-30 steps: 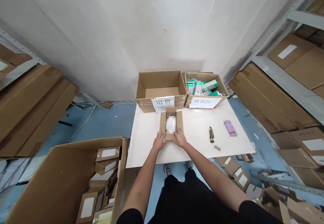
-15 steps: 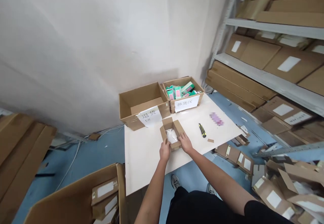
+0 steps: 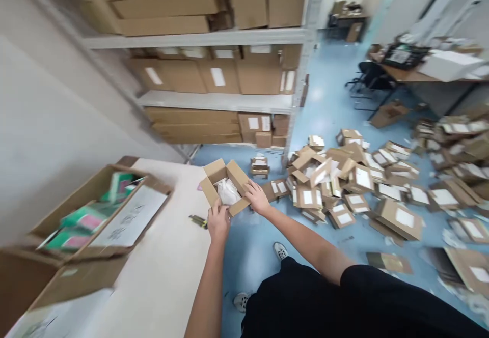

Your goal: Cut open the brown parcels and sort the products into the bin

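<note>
Both my hands hold a small open cardboard box (image 3: 218, 174) in the air past the right edge of the white table (image 3: 168, 272). A white plastic bag (image 3: 228, 192) lies inside the box. My left hand (image 3: 218, 221) grips the box's near left corner. My right hand (image 3: 256, 197) grips its near right side, fingers curled over the flap. Below the box is blue floor.
A cardboard box with green and pink packs (image 3: 87, 216) and a paper label stands on the table at left. A yellow-black utility knife (image 3: 198, 220) lies near the table edge. Several small labelled boxes (image 3: 351, 180) litter the floor at right. Shelves with cartons (image 3: 214, 73) stand behind.
I have turned to the right and lifted the small box off the table, carrying it out over the floor. Both hands keep their grip on it.
</note>
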Motion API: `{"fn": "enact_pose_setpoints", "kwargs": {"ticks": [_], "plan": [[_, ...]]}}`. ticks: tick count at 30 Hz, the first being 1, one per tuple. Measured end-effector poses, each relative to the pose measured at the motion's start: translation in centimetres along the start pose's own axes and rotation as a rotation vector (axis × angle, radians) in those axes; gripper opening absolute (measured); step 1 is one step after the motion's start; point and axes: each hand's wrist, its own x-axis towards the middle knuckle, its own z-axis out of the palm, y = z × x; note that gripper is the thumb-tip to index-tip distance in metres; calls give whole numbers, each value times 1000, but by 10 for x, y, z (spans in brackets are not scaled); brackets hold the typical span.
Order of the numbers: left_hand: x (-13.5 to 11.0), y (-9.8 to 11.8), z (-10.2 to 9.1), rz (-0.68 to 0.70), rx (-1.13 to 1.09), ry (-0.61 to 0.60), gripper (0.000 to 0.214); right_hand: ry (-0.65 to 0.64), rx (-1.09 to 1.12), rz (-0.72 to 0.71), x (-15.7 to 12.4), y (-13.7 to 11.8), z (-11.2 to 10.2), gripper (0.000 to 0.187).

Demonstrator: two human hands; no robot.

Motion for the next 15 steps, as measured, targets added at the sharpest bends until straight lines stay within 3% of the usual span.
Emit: {"fn": "enact_pose_setpoints", "kwargs": {"ticks": [4,8,12,15], "plan": [[70,119,57,216,-83,-109,30,218,-106,240,-51,92,-87,30],[122,245,102,475,-143,-183,31,396,-204,485,-106,160,-168,34],[157,370,136,709,-160,-254,35,550,-389,696,-151,222,-243,34],[168,441,153,795,-128,-311,57,628,-505,903,-185,258,-291,48]]}}
